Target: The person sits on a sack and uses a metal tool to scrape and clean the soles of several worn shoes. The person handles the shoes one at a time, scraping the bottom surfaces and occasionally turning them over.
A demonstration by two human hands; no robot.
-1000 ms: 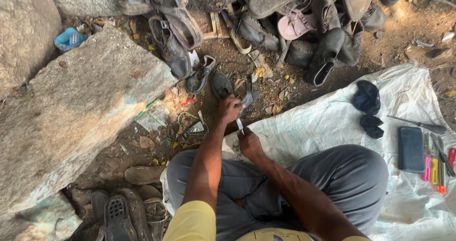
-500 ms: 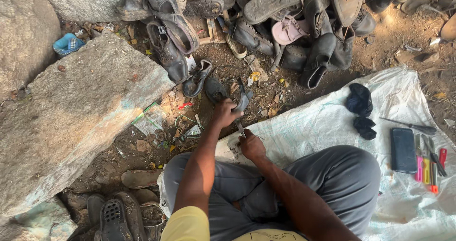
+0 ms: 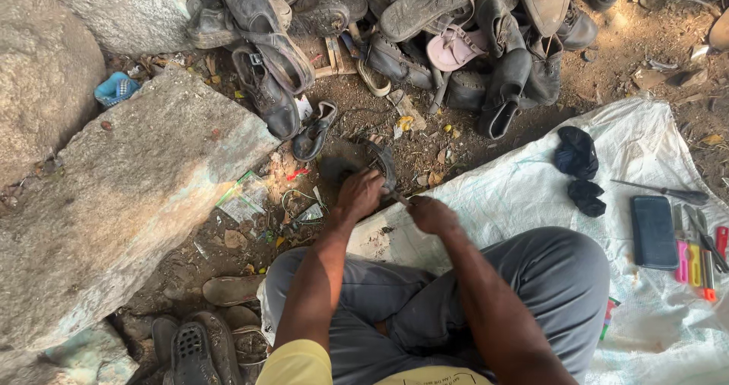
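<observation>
Both of my hands are down in front of my knees, at the edge where the white sack sheet (image 3: 531,195) meets the dirt. My left hand (image 3: 360,193) is curled shut around a dark, worn shoe piece (image 3: 382,161) that rests on the ground just beyond the sheet, its curved strap rising past my knuckles. My right hand (image 3: 430,214) is closed in a fist just beside it, pinching a small thin tool (image 3: 400,198) whose tip points toward the shoe piece; I cannot tell what kind of tool it is, since my fingers hide most of it. My hands are near each other but not touching. Ahead of them lies a heap of old shoes and sandals (image 3: 425,20), with a pink sandal (image 3: 454,48) among them. To my left sits a big flat stone slab (image 3: 129,203). On the sheet to my right lie two dark cloth bundles (image 3: 577,153), a dark flat phone (image 3: 654,231), and a row of hand tools with coloured handles (image 3: 695,260), all well apart from my hands.
</observation>
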